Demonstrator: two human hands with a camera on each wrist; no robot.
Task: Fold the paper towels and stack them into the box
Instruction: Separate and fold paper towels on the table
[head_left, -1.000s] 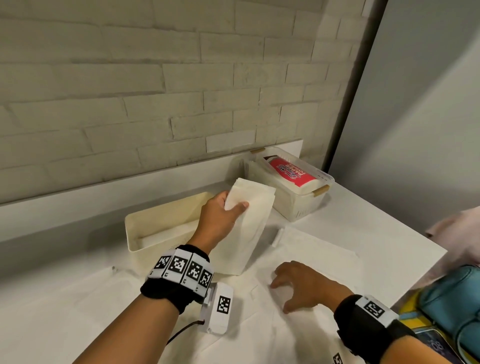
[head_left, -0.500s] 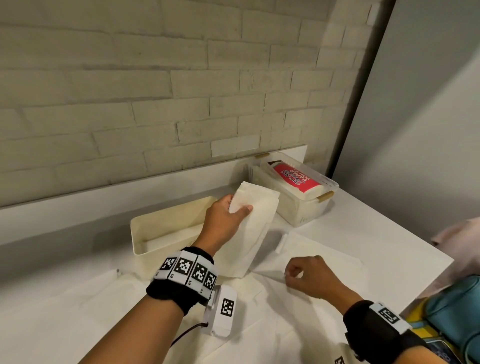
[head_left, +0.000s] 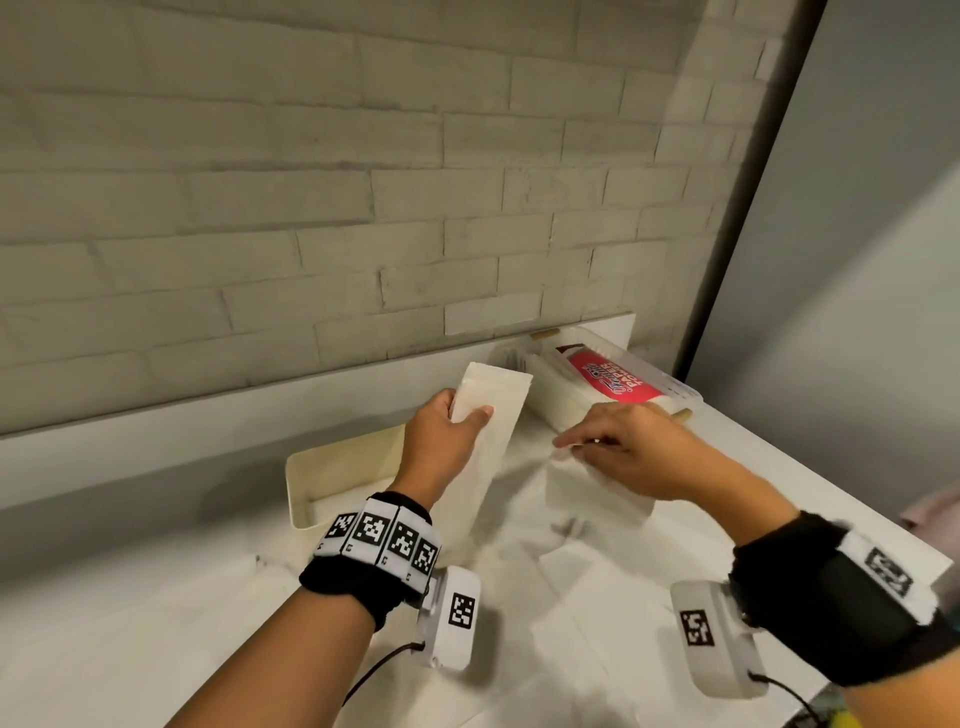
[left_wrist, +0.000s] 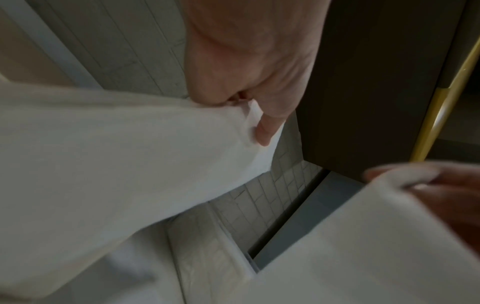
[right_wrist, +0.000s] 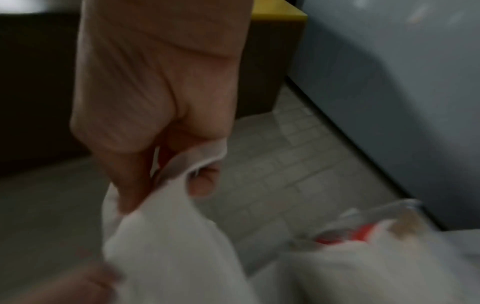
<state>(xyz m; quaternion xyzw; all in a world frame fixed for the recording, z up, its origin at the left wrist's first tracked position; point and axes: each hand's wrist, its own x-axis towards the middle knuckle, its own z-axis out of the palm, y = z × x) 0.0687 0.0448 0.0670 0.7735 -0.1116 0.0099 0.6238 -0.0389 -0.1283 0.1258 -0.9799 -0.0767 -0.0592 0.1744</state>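
At ten o'clock from the left hand (head_left: 441, 441), the cream box (head_left: 332, 470) lies open and nearer to that hand. Its fingers clasp an upright folded paper towel (head_left: 496, 405), long axis vertical, while the right hand (head_left: 631, 454) pinches another sheet (head_left: 597, 499).

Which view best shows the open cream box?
Head view: the open cream rectangular box sits against the wall ledge, partly behind the left hand holding a folded white paper towel. Neither wrist view shows it recognisably.
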